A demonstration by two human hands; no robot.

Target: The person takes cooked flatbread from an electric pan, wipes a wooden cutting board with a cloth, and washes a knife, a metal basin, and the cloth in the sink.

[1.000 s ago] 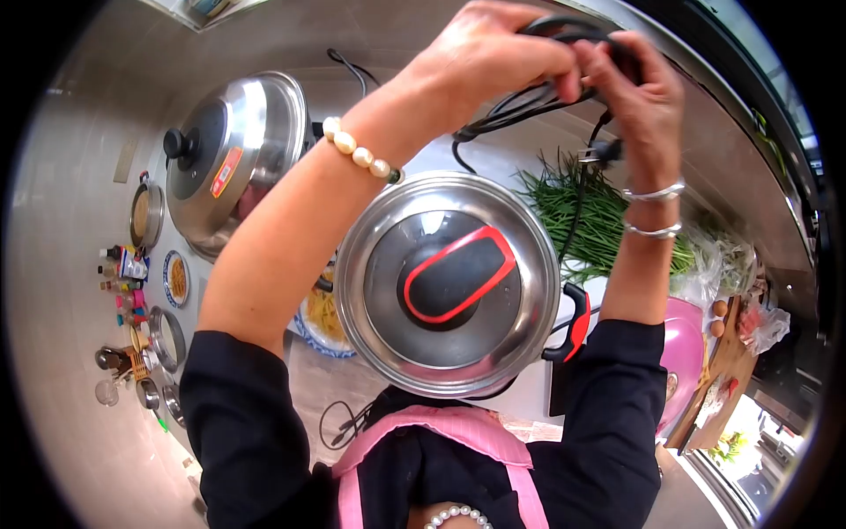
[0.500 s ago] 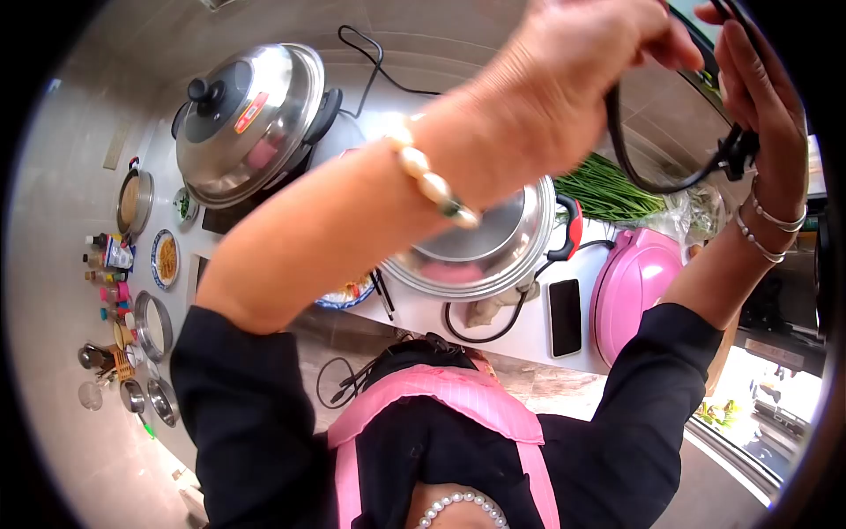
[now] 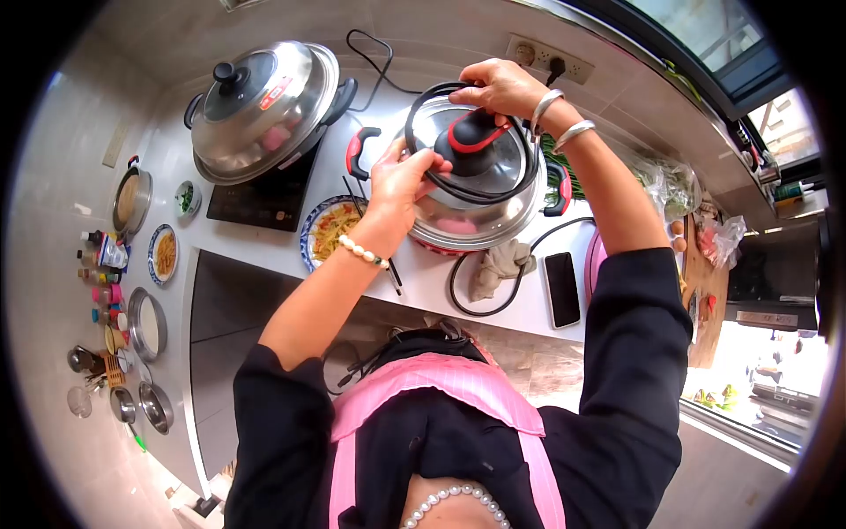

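A coiled black power cable (image 3: 480, 198) hangs in loops over a lidded electric pot (image 3: 507, 227) with red and black handles. On its left side, my left hand (image 3: 401, 181) is closed round the loops. My right hand (image 3: 504, 91) grips the same coil at the top, fingers curled. Through the loops shows the lid's black and red knob (image 3: 465, 145). To the left of the pot, chopsticks (image 3: 388, 264) rest by a blue-rimmed plate of food (image 3: 317, 251).
A large domed steel pot (image 3: 256, 123) stands on a black cooktop (image 3: 269, 194). A grey cloth (image 3: 498, 269), a phone (image 3: 561, 289) and a pink appliance (image 3: 594, 260) lie near the counter's front. A wall socket strip (image 3: 551, 60) holds a black plug.
Both hands have come down from the upper right to above the electric pot. The cable, a hanging loop before, is now gathered in a coil. The view has shifted, showing the wall sockets.
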